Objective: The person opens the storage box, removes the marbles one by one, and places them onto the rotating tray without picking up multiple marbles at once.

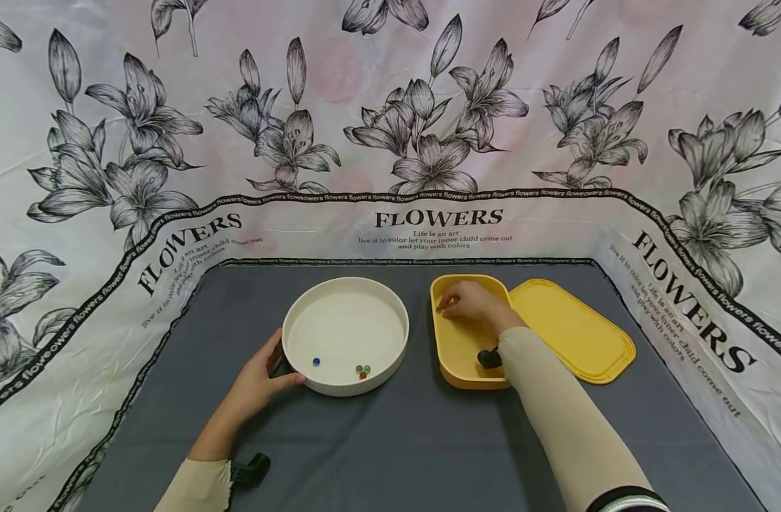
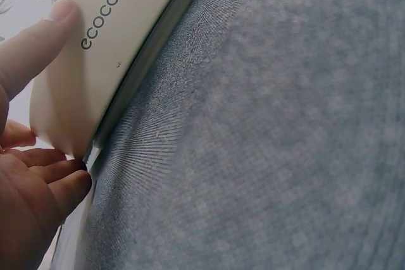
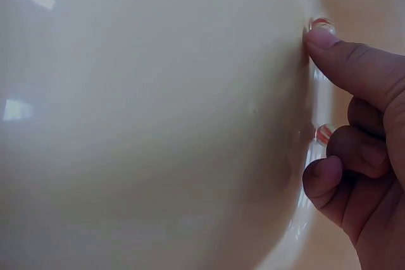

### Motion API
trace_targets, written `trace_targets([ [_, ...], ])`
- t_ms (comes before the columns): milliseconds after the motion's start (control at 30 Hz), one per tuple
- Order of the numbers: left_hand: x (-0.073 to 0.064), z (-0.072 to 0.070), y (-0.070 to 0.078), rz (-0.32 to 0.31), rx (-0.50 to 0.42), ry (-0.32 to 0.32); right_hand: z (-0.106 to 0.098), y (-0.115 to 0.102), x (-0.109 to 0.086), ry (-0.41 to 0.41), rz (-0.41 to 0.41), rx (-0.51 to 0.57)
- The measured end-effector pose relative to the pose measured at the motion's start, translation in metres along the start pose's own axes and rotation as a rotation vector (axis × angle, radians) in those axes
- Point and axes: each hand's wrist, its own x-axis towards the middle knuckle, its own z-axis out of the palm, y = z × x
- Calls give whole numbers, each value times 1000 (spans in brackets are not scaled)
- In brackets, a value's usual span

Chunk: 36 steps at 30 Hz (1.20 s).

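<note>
My left hand holds the left side of a round white tray. In the left wrist view the thumb lies on the tray's outer wall, marked "ecoco", with the other fingers at its lower edge. Inside the tray lie a blue marble and a small cluster of marbles. Over on the right, my right hand reaches into a yellow container. Its thumb touches a red-striped marble beside the wall; another striped marble sits near its bent fingers.
The yellow lid lies flat against the container's right side. A grey cloth with a white flower-printed border covers the table. Each wrist wears a black strap mount.
</note>
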Motion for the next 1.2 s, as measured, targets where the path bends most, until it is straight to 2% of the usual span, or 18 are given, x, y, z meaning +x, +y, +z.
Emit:
trace_targets([
  [300,2,1,1,23,-31,7,2,2,6,-15,-16,6],
  [633,3,1,-2,28,-3,8,1,2,6,-17,-28,28],
  [933,3,-1,-2,35,-13,9,-13,-5,-3,13,4,0],
  [1067,4,1,-2,37,-14,10,-19,-7,-9,6,-19,-16],
  [1200,3,2,-4,33,-25,13,-23,-12,-14,16,-38,39],
])
